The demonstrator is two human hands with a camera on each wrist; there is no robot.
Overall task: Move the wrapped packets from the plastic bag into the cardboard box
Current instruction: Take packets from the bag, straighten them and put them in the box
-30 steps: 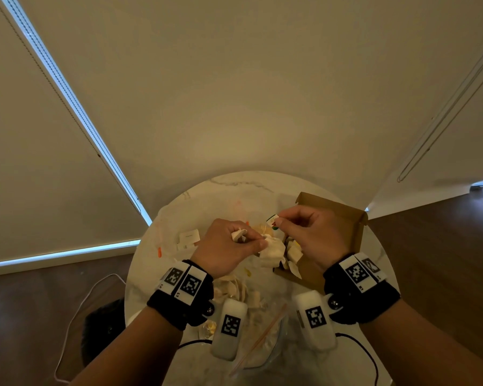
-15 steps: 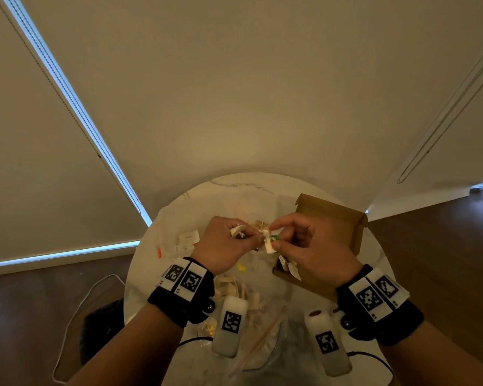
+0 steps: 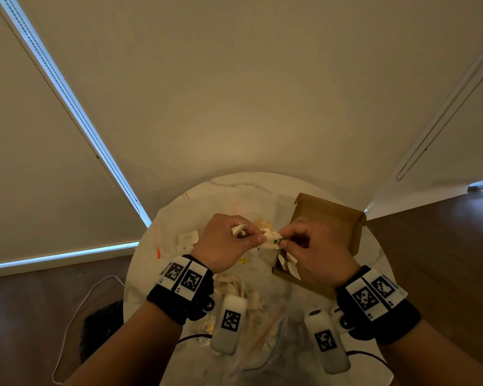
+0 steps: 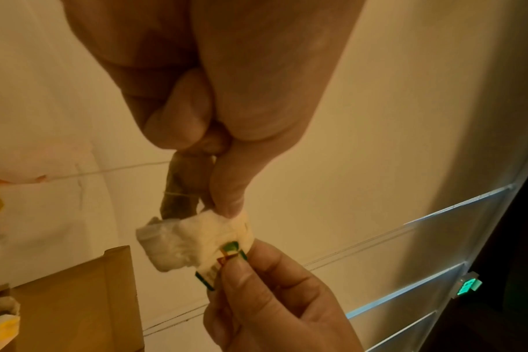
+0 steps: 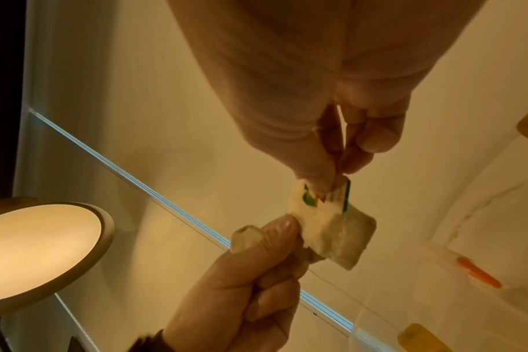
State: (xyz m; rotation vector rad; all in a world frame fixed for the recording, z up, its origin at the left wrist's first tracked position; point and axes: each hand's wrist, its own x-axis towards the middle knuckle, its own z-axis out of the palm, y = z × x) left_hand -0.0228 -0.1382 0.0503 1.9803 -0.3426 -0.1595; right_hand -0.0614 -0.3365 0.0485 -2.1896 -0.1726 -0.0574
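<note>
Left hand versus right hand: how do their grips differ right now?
The left hand pinches the plain white end of the packet with thumb and forefinger; the right hand pinches the end with the green and red label. The left hand also keeps a second small wrapped packet in its curled fingers; whether the right holds anything more I cannot tell. Both are raised above the table, beside the open cardboard box.

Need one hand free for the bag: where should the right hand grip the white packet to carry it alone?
Probably across the packet's thick white body, from the box side. The right hand pinches only its thin printed tag; the soft body hangs between it and the left hand, so a tag-only hold would likely let it swing.
</note>
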